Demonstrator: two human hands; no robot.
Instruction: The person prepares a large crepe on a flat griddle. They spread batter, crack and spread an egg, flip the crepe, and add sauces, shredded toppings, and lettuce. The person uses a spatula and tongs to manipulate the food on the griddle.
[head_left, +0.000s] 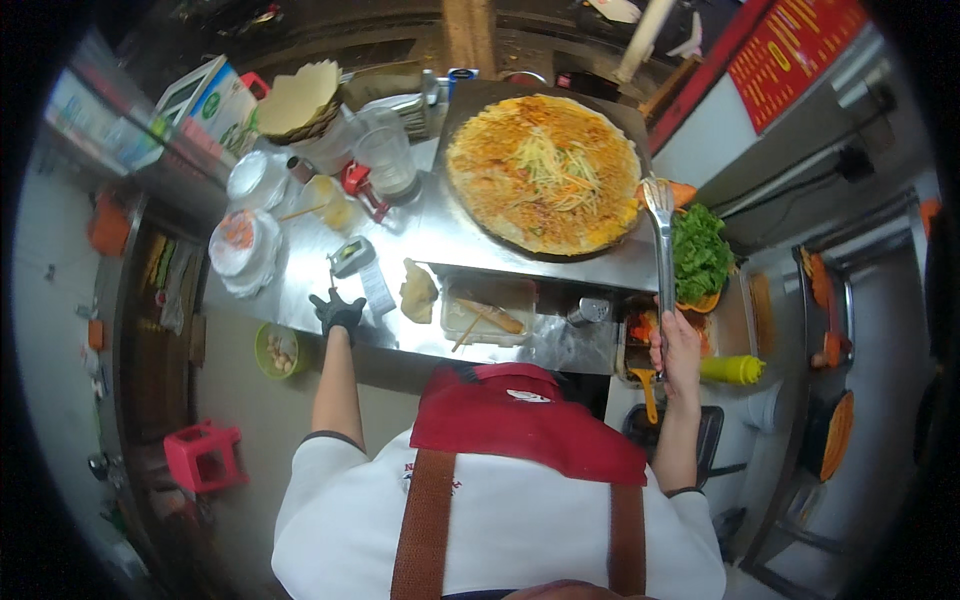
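Observation:
My left hand (339, 312), in a black glove, reaches over the steel counter (315, 262) with its fingers apart. Just beyond its fingertips sits a small grey device (352, 256), possibly a receipt printer, with a printed paper strip (377, 289) beside it. My bare right hand (679, 349) grips metal tongs (663, 247) by the handle. Their tips lie over the right rim of a large crepe (487, 180) on a dark round griddle. Shredded vegetables (559, 174) are heaped on its sauced, egg-yellow surface. An orange piece (679, 194) shows by the tips; whether they pinch it, I cannot tell.
Right of the griddle are lettuce (701, 251), a sauce tray with an orange-handled brush (645, 394) and a yellow squeeze bottle (733, 369). A clear tub (487, 337) and shaker (589, 311) stand near the front edge. Foam bowls (246, 251) line the left; a pink stool (204, 455) stands below.

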